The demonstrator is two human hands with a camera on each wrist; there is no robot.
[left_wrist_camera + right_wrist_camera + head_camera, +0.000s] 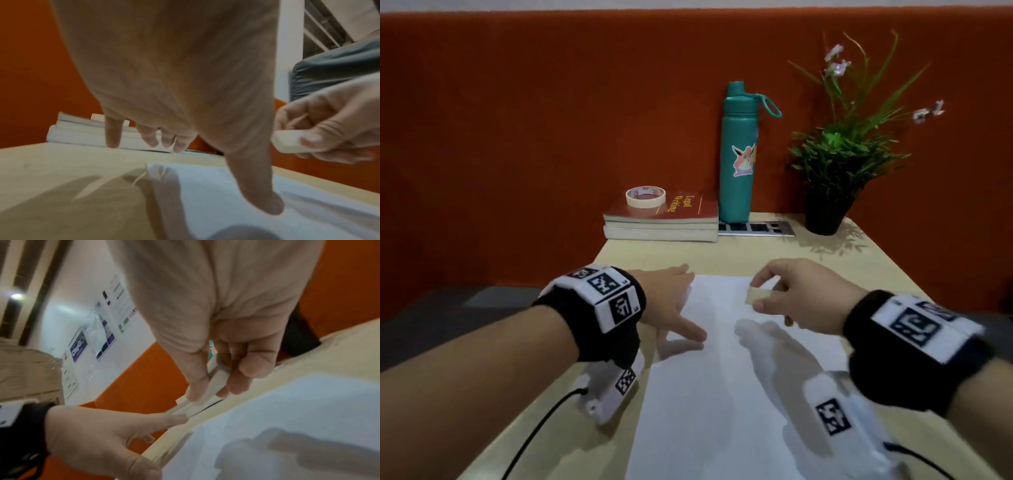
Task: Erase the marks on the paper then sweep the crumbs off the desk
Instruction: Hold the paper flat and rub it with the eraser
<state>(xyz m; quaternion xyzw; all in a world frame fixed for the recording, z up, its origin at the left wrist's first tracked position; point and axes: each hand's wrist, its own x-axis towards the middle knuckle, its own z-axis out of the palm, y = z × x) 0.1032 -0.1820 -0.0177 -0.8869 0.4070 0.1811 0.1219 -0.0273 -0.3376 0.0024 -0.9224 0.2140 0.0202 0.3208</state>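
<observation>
Paper [709,394], a white sheet, lies lengthwise down the middle of the pale wooden desk [571,394], its far edge short of the books and its near end running out of the bottom of the head view. No marks or crumbs can be made out on it; the sheet is blurred and shadowed.

The left hand [671,301] is spread at the paper's far left corner, fingers straight and relaxed. Its thumb [265,199] comes down on the sheet just inside the left edge, while the other fingers [112,134] reach past the far edge over bare desk. Whether those fingertips touch the wood cannot be told.

The right hand [804,294] hovers above the far right part of the paper, thumb and curled fingers pinching a small pale eraser [756,296]. The eraser is held clear of the sheet, with the hand's shadow falling on the paper below it.

Open desk runs along both long edges of the paper, wider on the left. At the back, against the orange wall [517,137], stand two stacked books [664,219] with a roll of tape [645,196] on top, a teal bottle [738,154] and a potted plant [832,161], all well apart from the sheet.
</observation>
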